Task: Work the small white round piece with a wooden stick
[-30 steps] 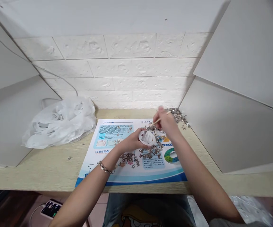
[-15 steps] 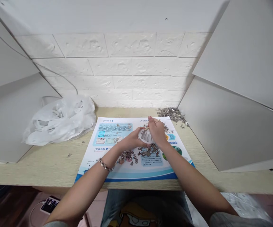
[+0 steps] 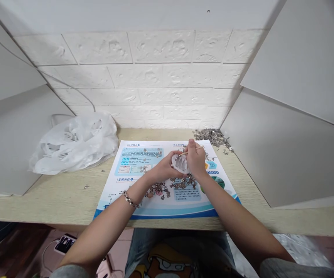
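While the left hand [image 3: 163,170] curls around a small white plastic part [image 3: 179,163] at the middle of the frame, the right hand [image 3: 196,159] pinches a thin wooden stick [image 3: 190,150], its tip resting at the part's top. Both hover just above a printed sheet [image 3: 132,162] on the desk [image 3: 57,197], over scattered small metal pieces [image 3: 167,188]. A heap of metal pieces [image 3: 211,136] lies right of centre, a white plastic bag [image 3: 74,143] at the left.

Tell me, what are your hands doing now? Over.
Left hand grips white plastic part. Right hand holds thin stick against it. Loose metal bits underneath.
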Demonstrator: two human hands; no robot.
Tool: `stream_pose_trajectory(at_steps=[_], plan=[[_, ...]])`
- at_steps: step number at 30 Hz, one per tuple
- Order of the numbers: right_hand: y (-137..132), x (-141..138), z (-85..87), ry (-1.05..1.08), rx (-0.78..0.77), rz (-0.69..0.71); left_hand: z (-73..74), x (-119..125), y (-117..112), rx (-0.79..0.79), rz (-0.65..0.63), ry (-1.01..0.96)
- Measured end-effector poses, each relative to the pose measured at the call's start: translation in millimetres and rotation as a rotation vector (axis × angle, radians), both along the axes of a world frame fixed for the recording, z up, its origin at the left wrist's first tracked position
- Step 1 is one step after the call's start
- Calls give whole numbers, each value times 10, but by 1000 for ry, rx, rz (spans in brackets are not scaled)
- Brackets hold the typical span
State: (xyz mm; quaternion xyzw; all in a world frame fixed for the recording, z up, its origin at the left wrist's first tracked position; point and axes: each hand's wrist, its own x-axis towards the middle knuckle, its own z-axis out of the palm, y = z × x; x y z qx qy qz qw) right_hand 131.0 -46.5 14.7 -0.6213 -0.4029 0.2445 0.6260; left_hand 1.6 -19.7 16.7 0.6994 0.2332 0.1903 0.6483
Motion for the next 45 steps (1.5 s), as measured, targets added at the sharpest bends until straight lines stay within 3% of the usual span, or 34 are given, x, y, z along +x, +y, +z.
stream_pose_trajectory(at_steps=[17,24,35,45], plan=[[11,13,-37,-51,45,56,-29,0,-1,98,32,54],[11,41,-9,-59,44,143,7,15,-40,223,81,100],[-24,73,45,53,26,77,61,19,-64,259,66,66],[-24,60,65,12,-1,86,18,0,-35,345,52,75]])
